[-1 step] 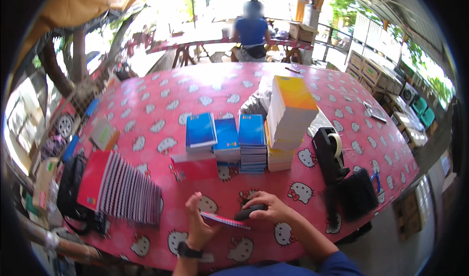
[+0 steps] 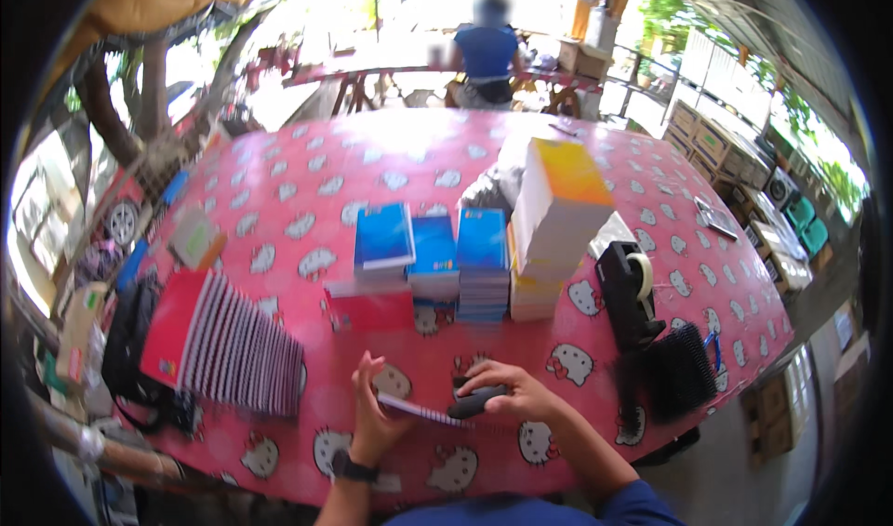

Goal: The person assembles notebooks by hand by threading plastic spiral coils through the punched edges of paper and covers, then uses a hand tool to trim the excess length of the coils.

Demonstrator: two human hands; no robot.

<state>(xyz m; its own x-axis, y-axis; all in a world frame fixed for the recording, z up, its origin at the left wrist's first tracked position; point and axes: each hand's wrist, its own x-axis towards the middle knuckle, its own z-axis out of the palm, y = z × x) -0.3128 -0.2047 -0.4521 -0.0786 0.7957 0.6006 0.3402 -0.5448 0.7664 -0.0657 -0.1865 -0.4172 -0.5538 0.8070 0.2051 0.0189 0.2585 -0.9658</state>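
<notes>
My left hand (image 2: pixel 374 422) grips the left end of a thin spiral notebook (image 2: pixel 420 412), tilted with its coil edge toward me. My right hand (image 2: pixel 510 386) is wrapped around a black hand tool (image 2: pixel 478 402) at the notebook's right end. The tool's exact kind is hard to make out, and its working tip is hidden. Beyond my hands lies a red-covered stack (image 2: pixel 370 308). Behind it stand blue-covered stacks, among them a left one (image 2: pixel 383 233) and a right one (image 2: pixel 482 238). A tall stack of yellow-covered books (image 2: pixel 563 191) rises to their right.
A leaning row of red spiral notebooks (image 2: pixel 244 345) sits at left, beside a black bag (image 2: pixel 130 349). At right are a tape dispenser (image 2: pixel 621 293), a bundle of black coils (image 2: pixel 679 372) and a phone (image 2: pixel 716 217). A person (image 2: pixel 486 56) sits at a far table.
The whole view has shifted slightly. The notebook has turned so that less of its pink cover shows. Both hands keep nearly the same place and grip.
</notes>
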